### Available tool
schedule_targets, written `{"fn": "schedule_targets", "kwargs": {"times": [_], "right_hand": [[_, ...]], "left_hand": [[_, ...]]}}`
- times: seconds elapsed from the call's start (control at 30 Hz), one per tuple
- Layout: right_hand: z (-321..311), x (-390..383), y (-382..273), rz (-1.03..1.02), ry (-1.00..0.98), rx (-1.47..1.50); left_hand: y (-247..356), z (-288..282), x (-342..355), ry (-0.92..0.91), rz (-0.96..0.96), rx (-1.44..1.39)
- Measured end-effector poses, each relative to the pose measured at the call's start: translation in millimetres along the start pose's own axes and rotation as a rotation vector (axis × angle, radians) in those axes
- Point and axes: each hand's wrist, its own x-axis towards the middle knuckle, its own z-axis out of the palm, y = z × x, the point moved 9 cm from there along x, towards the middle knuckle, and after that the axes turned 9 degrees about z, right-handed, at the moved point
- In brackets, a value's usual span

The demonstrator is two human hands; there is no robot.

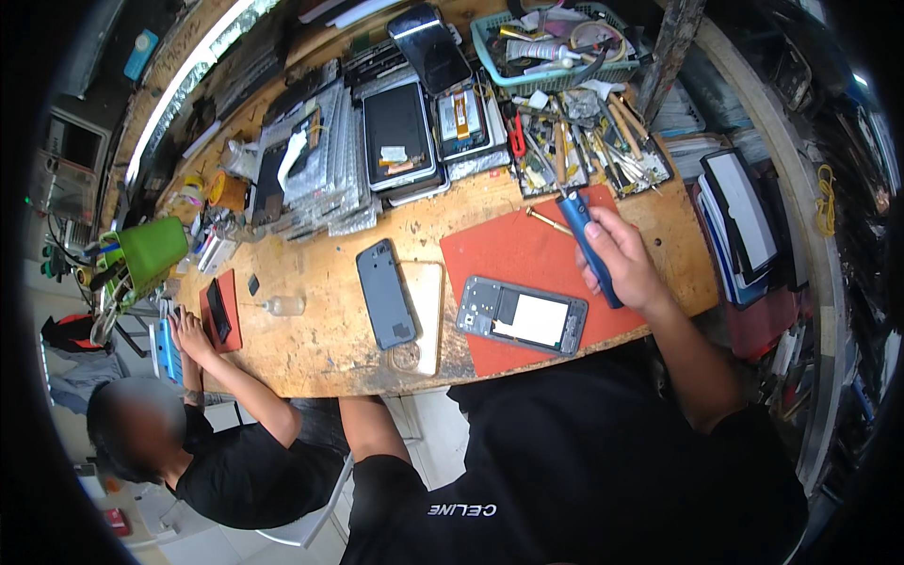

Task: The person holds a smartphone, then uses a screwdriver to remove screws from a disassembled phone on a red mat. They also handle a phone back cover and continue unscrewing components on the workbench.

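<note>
My right hand (621,254) is closed around the thick blue handle of an electric screwdriver (591,250), its thin tip pointing away toward the tools at the back. Below and left of it, a phone with its back off (523,315) lies on the red mat (490,250), a white rectangle showing on its inside. Beside the screwdriver a thin brass-coloured hand screwdriver (548,220) rests on the mat. Left of the mat, a dark phone back cover (384,292) partly overlaps a pale gold phone-shaped panel (424,315). My left forearm (375,428) runs under the table edge, which hides the hand.
A tray of hand tools (603,141) and a teal basket (556,71) stand at the back right. Stacked screens and tablets (395,132) fill the back middle. At left are a small clear bottle (282,305), a green bin (151,250) and a seated co-worker's hands (193,334).
</note>
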Motion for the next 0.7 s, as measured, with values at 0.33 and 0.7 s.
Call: {"fn": "schedule_targets", "kwargs": {"times": [0.33, 0.7], "right_hand": [[4.1, -0.6, -3.3, -0.011, -0.034, 0.008], [88.3, -66.3, -13.4, -0.25, -0.152, -1.354]], "left_hand": [[57.3, -89.4, -43.4, 0.297, 0.224, 0.053], [143.0, 65.8, -290.9, -0.299, 1.015, 0.825]]}}
